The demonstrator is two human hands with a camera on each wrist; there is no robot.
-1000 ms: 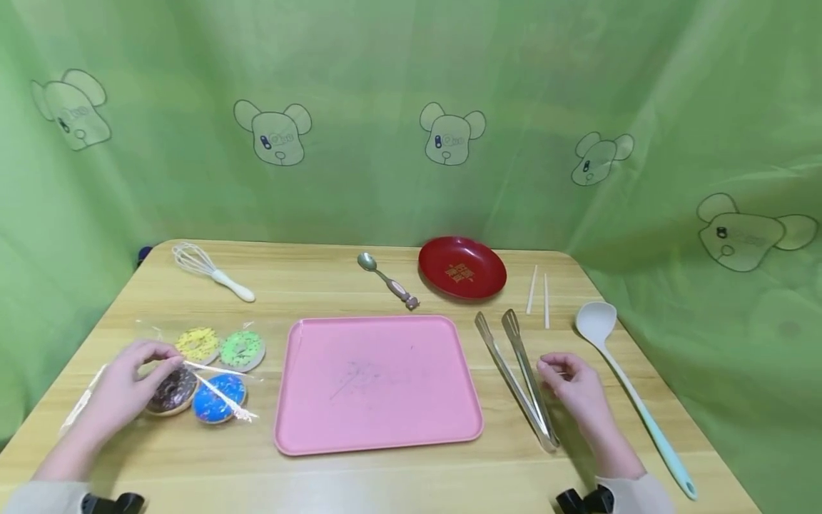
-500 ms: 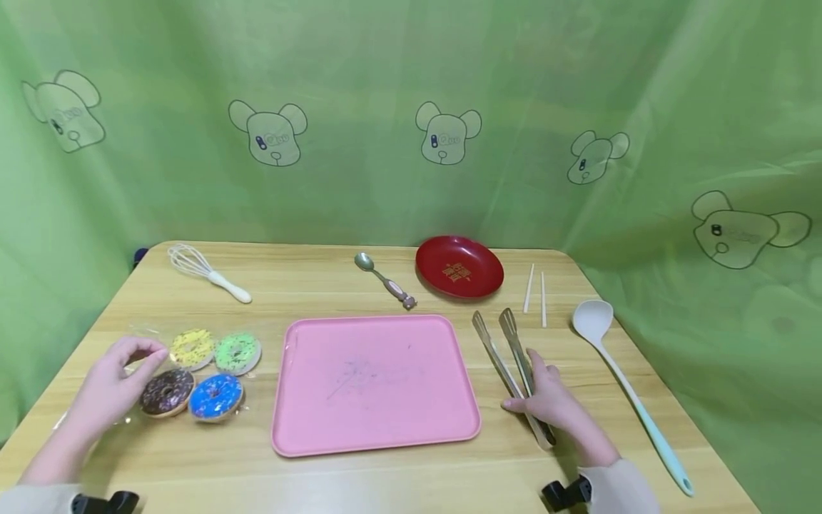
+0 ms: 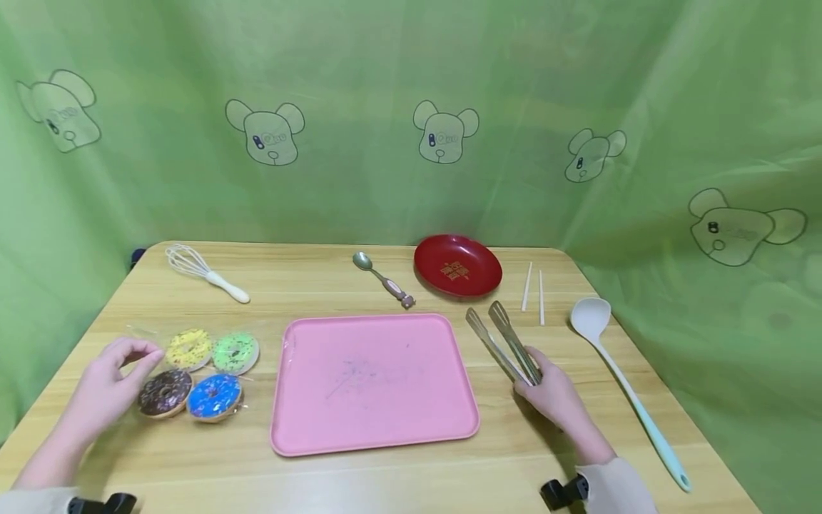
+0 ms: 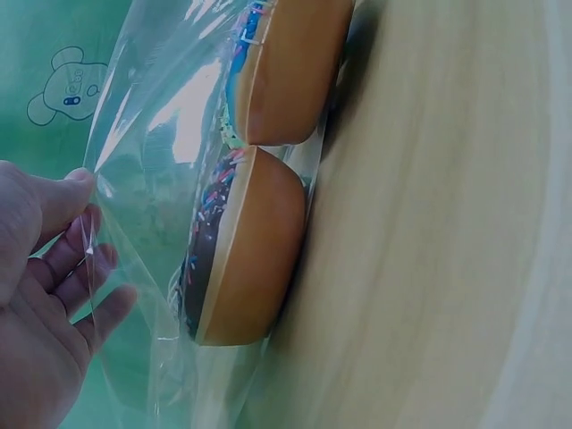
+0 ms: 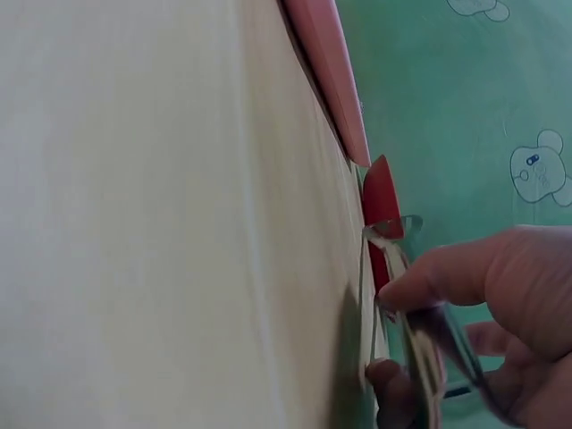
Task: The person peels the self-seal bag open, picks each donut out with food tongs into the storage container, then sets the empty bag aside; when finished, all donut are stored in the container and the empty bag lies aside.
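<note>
Plainly, the right hand (image 3: 557, 395) grips the tongs (image 3: 504, 341) by their rear end, so the tips could splay, while the left hand (image 3: 105, 389) pinches the doughnuts' clear bag (image 4: 152, 259).

A pink tray (image 3: 374, 442) is laid at the middle of the wooden counter (image 3: 385, 478). Behind it, a spoon (image 3: 384, 280) and a red plate (image 3: 457, 268) are seen; a whisk (image 3: 204, 273) is placed far left, chopsticks (image 3: 534, 287) and a ladle (image 3: 626, 385) right.
</note>
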